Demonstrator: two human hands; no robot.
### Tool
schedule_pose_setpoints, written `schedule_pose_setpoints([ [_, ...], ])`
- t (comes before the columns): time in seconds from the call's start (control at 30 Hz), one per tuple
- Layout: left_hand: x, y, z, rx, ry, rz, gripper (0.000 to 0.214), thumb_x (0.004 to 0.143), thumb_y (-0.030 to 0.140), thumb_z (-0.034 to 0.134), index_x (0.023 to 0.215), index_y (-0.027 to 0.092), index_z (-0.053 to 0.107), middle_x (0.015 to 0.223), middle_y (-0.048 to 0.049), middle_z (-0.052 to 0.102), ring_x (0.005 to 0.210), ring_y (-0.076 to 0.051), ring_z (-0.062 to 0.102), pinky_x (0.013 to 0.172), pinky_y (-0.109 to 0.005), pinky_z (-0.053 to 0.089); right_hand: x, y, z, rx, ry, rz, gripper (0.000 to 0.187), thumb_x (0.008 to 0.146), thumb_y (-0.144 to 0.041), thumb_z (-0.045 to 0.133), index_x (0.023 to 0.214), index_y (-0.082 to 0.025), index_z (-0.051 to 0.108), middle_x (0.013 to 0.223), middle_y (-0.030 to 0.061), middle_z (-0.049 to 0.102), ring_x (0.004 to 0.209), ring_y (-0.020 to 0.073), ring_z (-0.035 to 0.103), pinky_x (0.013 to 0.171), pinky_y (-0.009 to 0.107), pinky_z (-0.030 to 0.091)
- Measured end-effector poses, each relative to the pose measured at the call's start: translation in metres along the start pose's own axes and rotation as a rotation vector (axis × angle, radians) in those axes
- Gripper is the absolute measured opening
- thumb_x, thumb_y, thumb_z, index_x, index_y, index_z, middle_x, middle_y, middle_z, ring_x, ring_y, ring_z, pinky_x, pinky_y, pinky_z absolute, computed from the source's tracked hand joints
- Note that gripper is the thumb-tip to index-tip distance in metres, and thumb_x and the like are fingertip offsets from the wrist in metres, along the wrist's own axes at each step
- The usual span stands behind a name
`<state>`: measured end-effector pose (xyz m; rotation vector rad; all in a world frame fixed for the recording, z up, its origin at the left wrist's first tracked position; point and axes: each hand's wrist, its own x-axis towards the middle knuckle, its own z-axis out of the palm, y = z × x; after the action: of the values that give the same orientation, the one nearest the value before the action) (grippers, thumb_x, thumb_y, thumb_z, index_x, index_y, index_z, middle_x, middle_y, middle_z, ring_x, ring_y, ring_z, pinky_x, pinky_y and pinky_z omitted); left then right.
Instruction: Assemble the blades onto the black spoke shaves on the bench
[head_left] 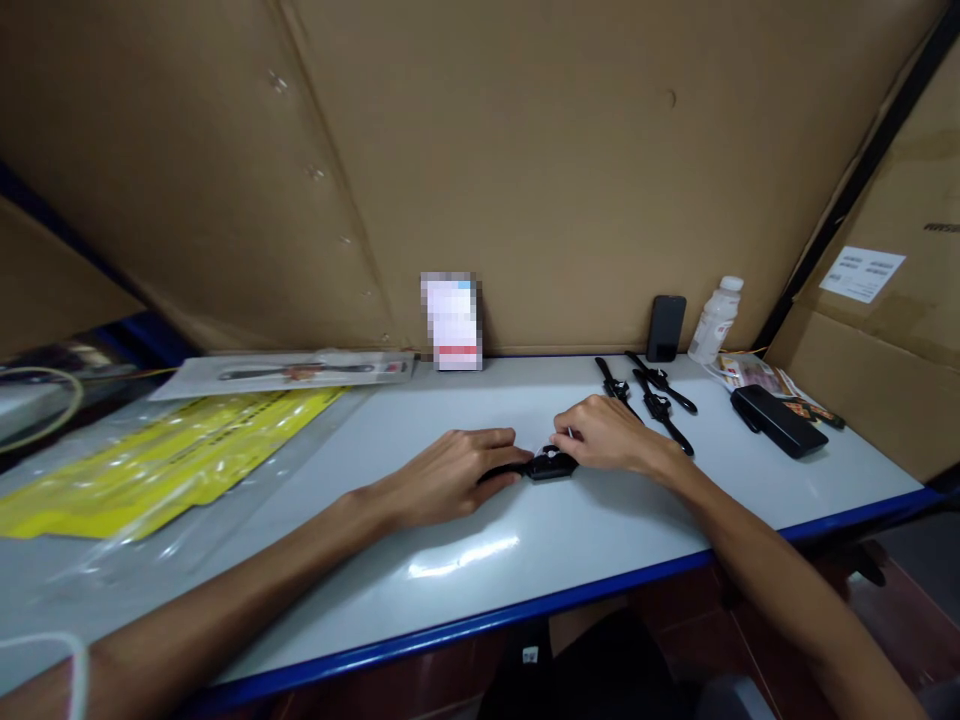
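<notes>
A black spokeshave (551,466) lies on the white tabletop in front of me, with a silvery part at its middle. My left hand (469,470) is closed round its left handle, fingers on top and thumb on the near side. My right hand (600,432) is closed at its right end, fingers bent down by the silvery part. A small light sliver shows at those fingertips; I cannot make out what it is. The right handle is hidden by my hand. Just behind my right hand lie three similar spokeshaves, one of them (660,408) slanting to the right.
Yellow sheets (180,465) in clear plastic and a packaged spokeshave (300,372) lie at left. A lit phone (455,325) leans on the cardboard wall (525,150). At right are a dark phone (666,328), a bottle (716,322) and a black case (780,422). The table has a blue edge (465,636).
</notes>
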<state>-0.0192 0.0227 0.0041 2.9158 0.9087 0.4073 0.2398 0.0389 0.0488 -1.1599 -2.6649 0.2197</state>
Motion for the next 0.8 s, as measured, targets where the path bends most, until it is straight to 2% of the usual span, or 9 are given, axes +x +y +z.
schedule_pose_setpoints([
  [0.1,0.001,0.001,0.0,0.043,0.008,-0.004,0.034,0.109,0.027,0.044,0.13,0.02,0.069,0.094,-0.0061,0.067,0.077,-0.021,0.067,0.069,-0.031,0.051,-0.003,0.009,-0.011,0.036,-0.042,0.022,0.016,0.091,-0.027,0.066,0.093,-0.021,0.08,0.081,0.0031,0.072,0.07,0.0157,0.056,0.065,0.029,0.03],
  [0.2,0.001,0.001,-0.001,0.095,0.005,-0.002,0.034,0.109,0.025,0.043,0.129,0.018,0.069,0.093,-0.0065,0.066,0.078,-0.021,0.067,0.069,-0.032,0.051,-0.007,0.015,-0.018,0.036,-0.168,0.027,0.024,0.084,-0.026,0.072,0.106,-0.022,0.081,0.092,0.0041,0.076,0.078,0.018,0.062,0.068,0.028,0.034],
  [0.3,0.001,0.0,-0.002,0.144,-0.006,-0.001,0.033,0.108,0.024,0.042,0.125,0.018,0.07,0.094,-0.0072,0.066,0.079,-0.022,0.067,0.07,-0.034,0.053,-0.008,0.014,-0.016,-0.007,-0.215,0.021,0.031,0.082,-0.021,0.07,0.111,-0.022,0.081,0.096,0.006,0.077,0.084,0.0206,0.065,0.068,0.028,0.034],
  [0.57,0.004,0.006,-0.006,0.238,-0.081,0.021,0.026,0.11,0.024,0.043,0.116,0.017,0.068,0.094,-0.0068,0.068,0.081,-0.022,0.066,0.073,-0.035,0.053,-0.007,0.001,-0.009,-0.097,-0.201,-0.007,0.038,0.081,-0.008,0.06,0.11,-0.021,0.08,0.104,0.01,0.078,0.092,0.0231,0.067,0.071,0.029,0.033],
  [0.8,0.005,0.008,-0.007,0.25,-0.107,0.033,0.023,0.109,0.017,0.042,0.105,0.016,0.065,0.091,-0.0062,0.068,0.08,-0.023,0.065,0.071,-0.035,0.05,-0.006,0.002,-0.006,-0.095,-0.184,-0.023,0.033,0.08,-0.007,0.059,0.101,-0.021,0.08,0.095,0.008,0.076,0.084,0.0198,0.063,0.069,0.03,0.031],
])
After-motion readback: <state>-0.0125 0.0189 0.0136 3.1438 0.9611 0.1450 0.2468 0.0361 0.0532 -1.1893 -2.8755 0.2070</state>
